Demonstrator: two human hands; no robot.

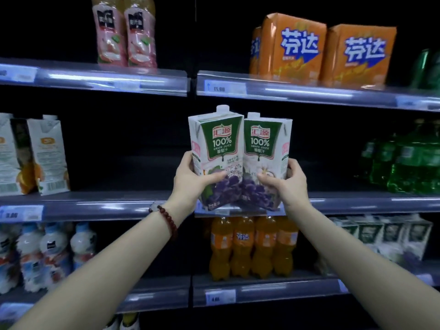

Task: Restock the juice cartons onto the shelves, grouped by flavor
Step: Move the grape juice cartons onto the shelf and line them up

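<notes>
Two grape juice cartons, side by side and touching, up in front of the middle shelf (119, 207). Left grape carton (215, 158) leaning a bit to the left, right grape carton (265, 160) leaning a bit to the right, tops apart, bottoms together. Bottoms just over the front edge of the middle shelf, not yet set down, by the look of it.

Left hand (190, 179) wrapped round the left grape carton, thumb across the front, fingers behind. Right hand (291, 182) wrapped round the right grape carton the same way. A bead bracelet (166, 219) on the left wrist.

Behind the cartons, a big dark gap on the middle shelf. Probably the spot for grape. No grape cartons standing there yet, so likely an early part of the job for this flavor.

Far left on the middle shelf, orange juice cartons (47, 154) already standing together. Far right on it, green bottles (404, 163).

Below the middle shelf, orange soda bottles (252, 246) under the cartons, more white and green cartons (381, 234) to the right, white bottles (47, 253) to the left. Too blurry to tell that flavor.

Above the middle shelf, pink bottles (127, 32) and orange packs (321, 51).

Left to do: push both cartons back into the gap, stand them straight, fronts out. How many more to come, cannot tell.
</notes>
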